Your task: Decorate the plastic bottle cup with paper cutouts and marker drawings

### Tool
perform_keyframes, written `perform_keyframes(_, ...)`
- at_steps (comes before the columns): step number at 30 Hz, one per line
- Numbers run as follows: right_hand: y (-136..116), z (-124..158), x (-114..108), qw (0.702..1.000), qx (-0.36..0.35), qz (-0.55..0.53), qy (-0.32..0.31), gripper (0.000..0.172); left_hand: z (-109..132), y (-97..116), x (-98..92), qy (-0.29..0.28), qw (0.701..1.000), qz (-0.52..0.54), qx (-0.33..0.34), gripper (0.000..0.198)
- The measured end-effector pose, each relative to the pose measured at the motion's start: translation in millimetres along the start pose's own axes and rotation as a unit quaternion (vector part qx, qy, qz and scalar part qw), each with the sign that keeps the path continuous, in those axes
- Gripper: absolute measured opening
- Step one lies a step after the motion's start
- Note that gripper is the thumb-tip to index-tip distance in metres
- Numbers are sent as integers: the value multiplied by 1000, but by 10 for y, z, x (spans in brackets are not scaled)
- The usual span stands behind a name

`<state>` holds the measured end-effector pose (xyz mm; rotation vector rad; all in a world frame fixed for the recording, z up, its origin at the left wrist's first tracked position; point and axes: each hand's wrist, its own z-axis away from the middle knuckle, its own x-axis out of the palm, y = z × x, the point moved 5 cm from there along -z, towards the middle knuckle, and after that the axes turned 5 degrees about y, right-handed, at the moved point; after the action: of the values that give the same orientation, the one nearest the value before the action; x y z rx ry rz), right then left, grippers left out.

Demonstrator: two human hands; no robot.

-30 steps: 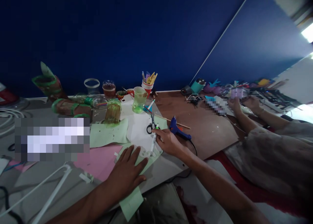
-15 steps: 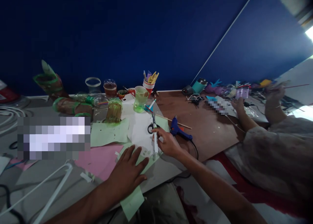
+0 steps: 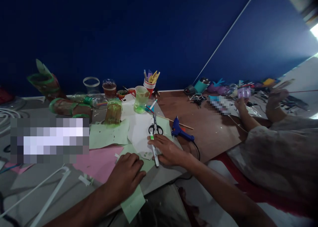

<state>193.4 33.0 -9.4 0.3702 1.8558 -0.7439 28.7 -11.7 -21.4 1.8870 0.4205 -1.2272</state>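
Observation:
A white marker with a green band (image 3: 154, 152) lies under the fingers of my right hand (image 3: 169, 151), which pinches it from the side. Just beyond the fingertips are black-handled scissors (image 3: 155, 126), resting on white paper (image 3: 139, 132). My left hand (image 3: 126, 174) rests on a light green paper strip (image 3: 132, 204), its fingers loosely bent, the thumb apart and nothing seen in its grasp. Pink paper (image 3: 99, 160) spreads beside it. To the right of the scissors lies a blue glue gun (image 3: 182, 131).
Behind the papers stand a green-tinted plastic cup (image 3: 141, 101), a brown-and-green painted cup (image 3: 113, 112) and a red-striped cup of tools (image 3: 149, 86). A thin stick (image 3: 184, 123) lies near the glue gun. A white hanger-like frame (image 3: 52, 194) lies front left. Another person's hands (image 3: 244, 109) work at right.
My right hand has drawn the marker toward me and slightly left, away from the scissors' handles. The left hand's fingers, spread before, are now bent.

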Motion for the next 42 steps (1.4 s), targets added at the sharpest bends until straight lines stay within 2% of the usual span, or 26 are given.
perform_keyframes(8,-145,-33,0,993,-63,95,39,45,-11,-48,-42,-25,988,134,-70,25)
perform_keyframes(11,-154,2,-40,988,-79,94,97,45,-12,-90,-50,-32,969,215,-115,28)
perform_keyframes(13,-144,23,-56,985,-80,87,125,47,-20,-135,-45,-29,945,284,-161,29)
perform_keyframes(15,-138,38,-52,984,-82,80,139,49,-30,-189,-21,-28,909,356,-216,30)
perform_keyframes(17,-147,47,-42,982,-87,74,150,50,-38,-234,24,-31,856,441,-269,30)
perform_keyframes(20,-193,50,-30,979,-92,68,169,53,-44,-260,101,-33,741,582,-334,28)
perform_keyframes(22,-237,35,-17,980,-88,67,167,55,-41,-255,134,-36,676,639,-366,26)
perform_keyframes(25,-310,-6,7,983,-86,62,150,56,-46,-222,139,-38,614,692,-378,24)
perform_keyframes(28,-352,-34,0,982,-80,51,166,58,-55,-194,126,-25,565,735,-373,22)
perform_keyframes(32,-345,-16,29,978,-59,24,197,57,-25,-178,152,-4,537,748,-390,20)
perform_keyframes(38,-317,55,163,974,21,-86,207,52,11,-165,166,40,537,742,-399,21)
perform_keyframes(42,-361,41,146,969,43,-129,208,46,1,-151,146,31,520,749,-409,19)
